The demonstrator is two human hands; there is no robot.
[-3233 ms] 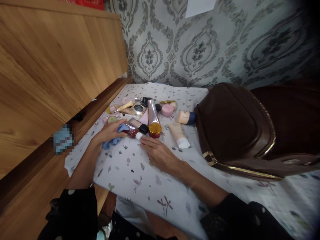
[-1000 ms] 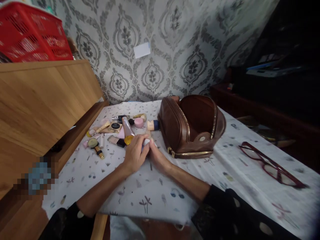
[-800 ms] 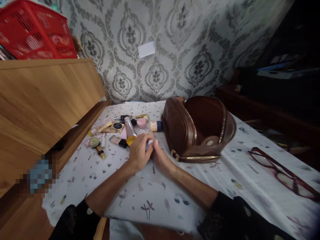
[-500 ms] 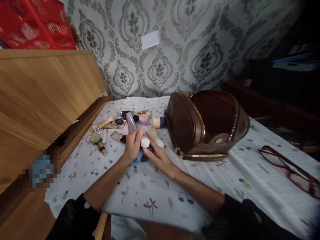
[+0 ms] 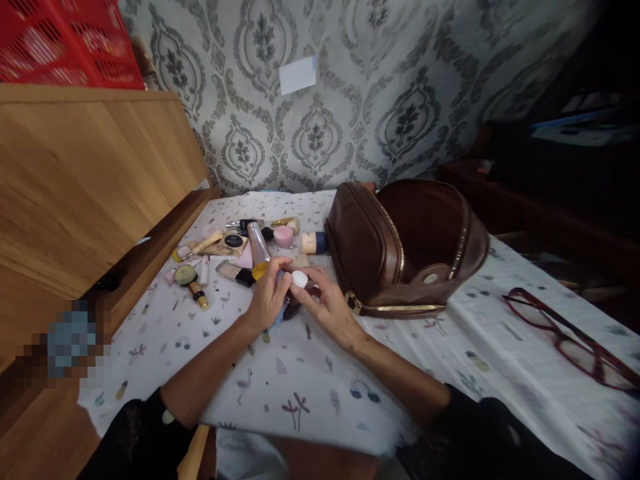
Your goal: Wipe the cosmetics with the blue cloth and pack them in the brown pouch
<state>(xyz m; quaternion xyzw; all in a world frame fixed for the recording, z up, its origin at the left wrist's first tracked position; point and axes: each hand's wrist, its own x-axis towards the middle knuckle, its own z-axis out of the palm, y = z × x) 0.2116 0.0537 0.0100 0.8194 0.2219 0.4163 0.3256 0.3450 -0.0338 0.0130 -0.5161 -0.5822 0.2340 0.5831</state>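
Both my hands meet over a small dark red bottle with a white cap (image 5: 300,279), held just above the printed tablecloth (image 5: 280,373). My left hand (image 5: 267,299) curls around the bottle together with a bit of blue cloth (image 5: 283,313). My right hand (image 5: 327,304) has its fingers closed on the bottle from the right, fingertips at the white cap. The bottle's body is mostly hidden by my fingers.
A heap of cosmetics (image 5: 240,247) lies behind my hands: tubes, compacts, a pink jar. An open brown leather pouch (image 5: 405,247) stands to the right. Red-framed glasses (image 5: 565,333) lie at far right. A wooden cabinet (image 5: 85,193) runs along the left, a red basket (image 5: 65,40) on top.
The bottle, earlier lying among the cosmetics under my left hand and the blue cloth, is now lifted upright between both hands. The camera view has pulled back and turned right.
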